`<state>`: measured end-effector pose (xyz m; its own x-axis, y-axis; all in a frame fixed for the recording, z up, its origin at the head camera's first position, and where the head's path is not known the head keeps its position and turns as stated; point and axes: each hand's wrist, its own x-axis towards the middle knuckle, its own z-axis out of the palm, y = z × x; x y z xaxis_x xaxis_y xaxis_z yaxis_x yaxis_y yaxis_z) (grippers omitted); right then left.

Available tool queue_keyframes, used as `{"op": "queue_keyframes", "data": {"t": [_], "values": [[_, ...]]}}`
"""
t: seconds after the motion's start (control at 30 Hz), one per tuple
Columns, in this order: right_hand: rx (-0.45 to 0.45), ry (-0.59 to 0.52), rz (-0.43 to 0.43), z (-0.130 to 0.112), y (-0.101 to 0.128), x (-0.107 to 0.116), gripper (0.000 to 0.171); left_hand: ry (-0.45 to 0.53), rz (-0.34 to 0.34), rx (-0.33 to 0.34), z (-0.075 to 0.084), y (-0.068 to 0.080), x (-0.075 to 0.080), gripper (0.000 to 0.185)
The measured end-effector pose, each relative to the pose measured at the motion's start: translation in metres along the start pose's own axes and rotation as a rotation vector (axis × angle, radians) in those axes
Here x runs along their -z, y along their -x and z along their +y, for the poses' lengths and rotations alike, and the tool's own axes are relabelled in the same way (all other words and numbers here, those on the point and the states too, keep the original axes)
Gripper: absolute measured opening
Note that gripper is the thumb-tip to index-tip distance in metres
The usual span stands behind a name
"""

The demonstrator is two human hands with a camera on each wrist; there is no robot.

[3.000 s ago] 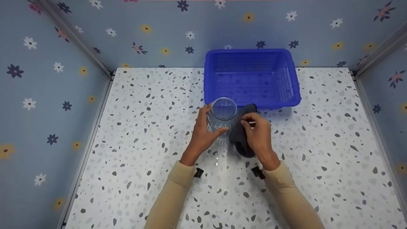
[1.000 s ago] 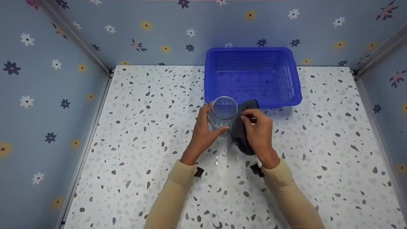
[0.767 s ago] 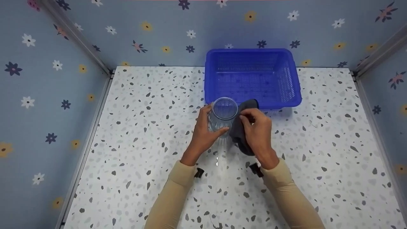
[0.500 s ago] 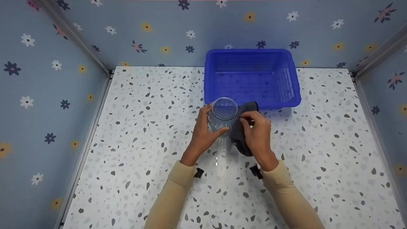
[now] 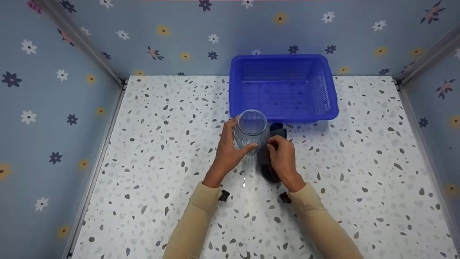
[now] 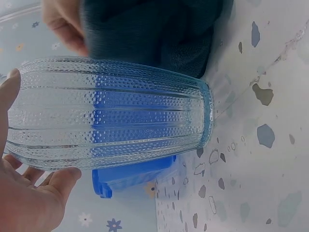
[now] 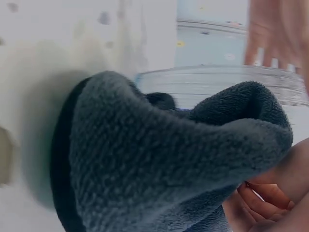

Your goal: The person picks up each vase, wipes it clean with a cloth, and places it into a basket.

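- The left hand (image 5: 230,151) is wrapped around a clear ribbed glass (image 5: 251,131), thumb on the near side and fingers round the far side, gripping it firmly.
- The glass stands upright on the speckled counter (image 5: 161,144), about midway between the left and right edges and nearer the back edge than the front one.
- In the left wrist view the glass (image 6: 111,116) fills most of the frame, its dotted, ribbed wall plain to see, with the thumb (image 6: 9,96) pressed against it.
- The right hand (image 5: 282,160) clutches a dark grey cloth (image 5: 267,154) and presses it against the right side of the glass.
- In the right wrist view the cloth (image 7: 159,159) is bunched up in curled fingers (image 7: 260,203); the picture is blurred, so how much of the glass it covers is hard to tell.
- The lower end of the cloth appears to rest on the counter just beside the base of the glass.
- A blue basket (image 5: 325,90) sits right behind the glass, against the counter's back edge, somewhat right of the middle.
- Both arms wear beige sleeves (image 5: 194,223).
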<state>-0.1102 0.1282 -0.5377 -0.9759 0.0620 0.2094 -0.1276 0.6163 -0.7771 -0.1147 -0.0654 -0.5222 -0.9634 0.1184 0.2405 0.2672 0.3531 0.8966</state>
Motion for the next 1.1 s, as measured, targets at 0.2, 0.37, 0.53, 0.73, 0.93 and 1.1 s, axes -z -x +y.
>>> {"op": "queue_keyframes", "data": {"t": [0.2, 0.37, 0.53, 0.73, 0.93, 1.1], "values": [[-0.024, 0.023, -0.046, 0.013, 0.001, -0.01, 0.006, 0.0, 0.002, 0.003, 0.001, 0.001, -0.001, 0.088], [-0.018, 0.023, -0.059, 0.008, 0.0, -0.004, 0.006, 0.015, -0.004, 0.004, 0.0, 0.001, -0.001, 0.088], [0.016, -0.012, -0.013, -0.011, -0.001, 0.013, 0.006, 0.013, -0.008, -0.004, 0.0, 0.001, 0.0, 0.089], [0.094, -0.088, 0.074, -0.038, -0.004, 0.032, 0.008, -0.004, 0.0, -0.007, 0.001, 0.001, 0.002, 0.088], [0.185, -0.09, 0.124, -0.062, -0.01, 0.041, 0.005, -0.006, 0.006, -0.032, 0.001, -0.001, 0.001, 0.085], [0.194, -0.079, 0.138, -0.068, -0.012, 0.041, 0.005, -0.01, 0.009, -0.04, 0.002, -0.001, 0.001, 0.084]]}}
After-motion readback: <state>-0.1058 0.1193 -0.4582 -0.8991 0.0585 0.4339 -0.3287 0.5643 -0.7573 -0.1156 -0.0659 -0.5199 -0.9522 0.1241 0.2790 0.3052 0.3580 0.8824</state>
